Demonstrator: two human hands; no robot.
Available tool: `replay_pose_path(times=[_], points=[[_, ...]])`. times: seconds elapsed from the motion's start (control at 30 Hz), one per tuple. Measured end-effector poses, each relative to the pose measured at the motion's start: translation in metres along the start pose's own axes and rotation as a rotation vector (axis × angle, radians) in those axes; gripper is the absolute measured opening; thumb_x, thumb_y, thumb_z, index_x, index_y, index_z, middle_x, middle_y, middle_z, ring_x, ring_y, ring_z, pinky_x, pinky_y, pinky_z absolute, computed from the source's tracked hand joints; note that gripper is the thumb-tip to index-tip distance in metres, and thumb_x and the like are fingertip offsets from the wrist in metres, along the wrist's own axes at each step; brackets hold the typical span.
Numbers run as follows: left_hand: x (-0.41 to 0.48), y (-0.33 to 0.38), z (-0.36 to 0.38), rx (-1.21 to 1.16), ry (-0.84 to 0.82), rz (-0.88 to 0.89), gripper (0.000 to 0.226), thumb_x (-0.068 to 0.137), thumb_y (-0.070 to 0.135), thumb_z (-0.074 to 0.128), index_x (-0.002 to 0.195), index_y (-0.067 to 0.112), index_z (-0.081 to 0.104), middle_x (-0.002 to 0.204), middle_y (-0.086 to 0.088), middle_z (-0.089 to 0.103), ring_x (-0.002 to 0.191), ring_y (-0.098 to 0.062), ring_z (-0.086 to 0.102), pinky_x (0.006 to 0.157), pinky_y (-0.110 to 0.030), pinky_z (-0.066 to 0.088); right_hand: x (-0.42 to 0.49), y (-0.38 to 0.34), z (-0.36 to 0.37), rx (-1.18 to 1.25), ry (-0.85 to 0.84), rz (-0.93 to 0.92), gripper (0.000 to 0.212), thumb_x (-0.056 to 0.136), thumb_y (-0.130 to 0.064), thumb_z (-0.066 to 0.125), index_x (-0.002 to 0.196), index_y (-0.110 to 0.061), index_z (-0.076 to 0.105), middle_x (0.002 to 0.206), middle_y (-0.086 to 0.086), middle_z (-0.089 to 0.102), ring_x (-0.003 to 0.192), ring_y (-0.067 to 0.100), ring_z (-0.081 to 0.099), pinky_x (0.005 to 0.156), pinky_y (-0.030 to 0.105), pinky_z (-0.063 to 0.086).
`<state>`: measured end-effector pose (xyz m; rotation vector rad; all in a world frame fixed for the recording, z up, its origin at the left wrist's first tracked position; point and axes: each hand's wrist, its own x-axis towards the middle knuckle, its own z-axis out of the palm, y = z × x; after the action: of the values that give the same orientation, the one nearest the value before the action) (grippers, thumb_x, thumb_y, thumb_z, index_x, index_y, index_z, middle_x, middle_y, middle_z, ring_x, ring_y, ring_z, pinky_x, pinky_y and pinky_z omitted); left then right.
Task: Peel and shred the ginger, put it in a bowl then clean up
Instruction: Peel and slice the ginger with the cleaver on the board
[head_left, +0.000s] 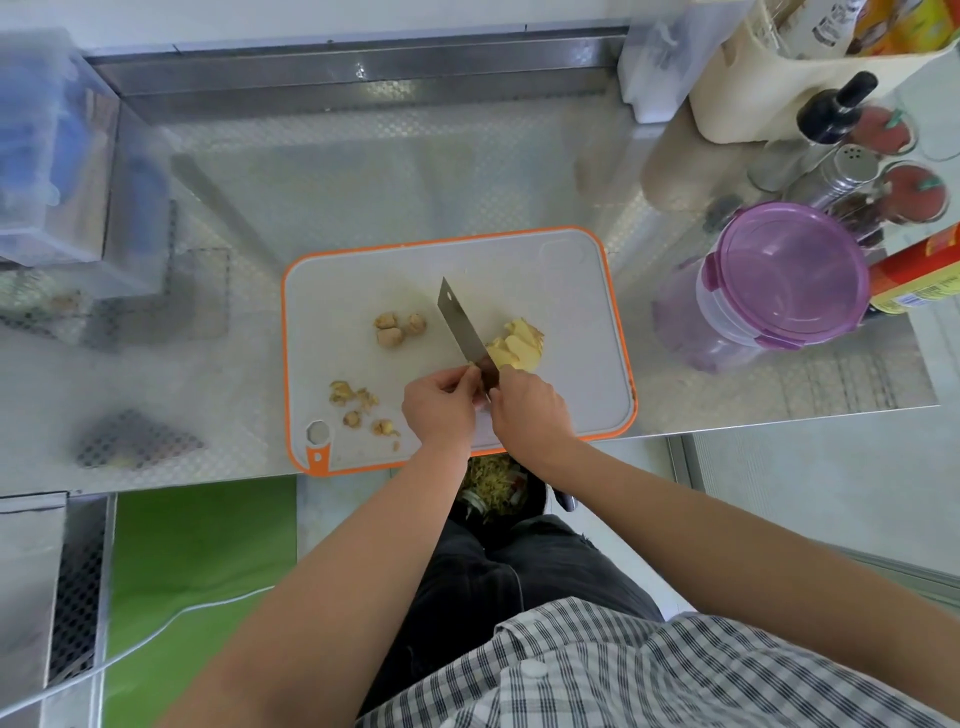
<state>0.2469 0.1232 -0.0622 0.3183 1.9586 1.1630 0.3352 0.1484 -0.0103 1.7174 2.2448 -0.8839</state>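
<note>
A white cutting board (363, 280) with an orange rim lies on the steel counter. My right hand (527, 413) grips the handle of a cleaver (460, 325), its blade pointing away over the board. My left hand (441, 408) pinches something small at the blade's heel; I cannot make out what. Peeled yellow ginger slices (517, 343) lie just right of the blade. Unpeeled ginger knobs (397, 327) sit left of the blade. Peel scraps (358, 405) are scattered near the board's front left.
Stacked purple-lidded containers (779, 280) stand right of the board. Spice jars, a shaker (852, 171) and a dark bottle crowd the back right. A clear bin (57, 156) sits at left. A black waste bin (498, 488) with scraps is below the counter edge.
</note>
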Motion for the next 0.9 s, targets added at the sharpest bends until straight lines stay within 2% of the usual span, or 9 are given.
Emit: replay_pose_path(times=[0.2, 0.37, 0.43, 0.5, 0.53, 0.6, 0.67, 0.73, 0.9], points=[[0.002, -0.001, 0.0, -0.004, -0.005, -0.014, 0.021, 0.08, 0.011, 0.075, 0.067, 0.028, 0.072, 0.067, 0.002, 0.072, 0.067, -0.021, 0.072, 0.076, -0.044, 0.059, 0.0, 0.01, 0.0, 0.086, 0.051, -0.027, 0.021, 0.101, -0.023, 0.039, 0.102, -0.005, 0.049, 0.097, 0.013, 0.058, 0.087, 0.033, 0.057, 0.066, 0.034, 0.036], [0.004, 0.003, 0.002, 0.009, 0.002, -0.038, 0.021, 0.081, 0.015, 0.075, 0.064, 0.025, 0.068, 0.057, 0.007, 0.069, 0.059, -0.019, 0.07, 0.075, -0.044, 0.06, 0.001, 0.023, -0.023, 0.178, 0.107, -0.091, 0.019, 0.098, -0.024, 0.043, 0.087, -0.008, 0.045, 0.078, 0.009, 0.052, 0.073, 0.031, 0.049, 0.059, 0.033, 0.034], [0.004, 0.003, 0.003, 0.066, -0.009, -0.005, 0.019, 0.082, 0.021, 0.074, 0.065, 0.025, 0.067, 0.057, 0.007, 0.068, 0.059, -0.017, 0.07, 0.074, -0.042, 0.06, 0.002, 0.03, -0.031, 0.189, 0.107, -0.1, 0.021, 0.098, -0.024, 0.044, 0.095, -0.003, 0.05, 0.081, 0.012, 0.056, 0.076, 0.033, 0.053, 0.061, 0.038, 0.042], [0.004, 0.003, 0.002, 0.144, -0.036, 0.046, 0.014, 0.084, 0.032, 0.071, 0.074, 0.022, 0.069, 0.065, 0.002, 0.07, 0.059, -0.013, 0.069, 0.073, -0.038, 0.06, 0.002, 0.038, -0.036, 0.195, 0.1, -0.099, 0.024, 0.097, -0.023, 0.046, 0.104, -0.002, 0.054, 0.084, 0.014, 0.06, 0.078, 0.034, 0.055, 0.064, 0.04, 0.047], [0.004, 0.003, 0.001, 0.215, -0.047, 0.084, 0.018, 0.086, 0.038, 0.068, 0.083, 0.02, 0.069, 0.073, 0.001, 0.071, 0.062, -0.012, 0.069, 0.073, -0.035, 0.059, 0.001, 0.041, -0.036, 0.207, 0.103, -0.092, 0.022, 0.096, -0.022, 0.047, 0.101, -0.002, 0.054, 0.082, 0.014, 0.059, 0.077, 0.033, 0.054, 0.063, 0.039, 0.045], [0.003, 0.003, -0.001, 0.389, -0.055, 0.194, 0.028, 0.084, 0.041, 0.068, 0.1, 0.019, 0.064, 0.092, 0.0, 0.064, 0.075, -0.015, 0.066, 0.076, -0.032, 0.054, -0.001, 0.047, -0.037, 0.261, 0.129, -0.057, 0.019, 0.096, -0.021, 0.048, 0.081, -0.009, 0.047, 0.07, 0.007, 0.052, 0.069, 0.029, 0.048, 0.056, 0.035, 0.036], [-0.001, 0.005, 0.0, 0.546, -0.096, 0.328, 0.041, 0.079, 0.037, 0.073, 0.114, 0.023, 0.058, 0.103, 0.0, 0.049, 0.084, -0.015, 0.057, 0.078, -0.024, 0.044, -0.002, 0.053, -0.038, 0.304, 0.152, -0.005, 0.026, 0.096, -0.021, 0.048, 0.072, -0.012, 0.042, 0.064, 0.001, 0.044, 0.064, 0.026, 0.044, 0.053, 0.035, 0.031], [-0.005, 0.007, 0.003, 0.642, -0.15, 0.424, 0.048, 0.075, 0.036, 0.076, 0.118, 0.025, 0.056, 0.108, -0.001, 0.042, 0.085, -0.014, 0.051, 0.078, -0.022, 0.039, -0.002, 0.057, -0.039, 0.3, 0.147, 0.022, 0.026, 0.096, -0.022, 0.048, 0.074, -0.01, 0.042, 0.063, -0.001, 0.041, 0.062, 0.024, 0.042, 0.054, 0.034, 0.032], [-0.002, 0.009, 0.009, 0.804, -0.165, 0.546, 0.052, 0.077, 0.036, 0.076, 0.123, 0.022, 0.056, 0.107, -0.006, 0.041, 0.078, -0.018, 0.047, 0.075, -0.029, 0.044, 0.0, 0.068, -0.037, 0.312, 0.161, 0.045, 0.02, 0.095, -0.025, 0.048, 0.085, -0.007, 0.048, 0.064, 0.001, 0.045, 0.063, 0.025, 0.046, 0.055, 0.034, 0.036]])
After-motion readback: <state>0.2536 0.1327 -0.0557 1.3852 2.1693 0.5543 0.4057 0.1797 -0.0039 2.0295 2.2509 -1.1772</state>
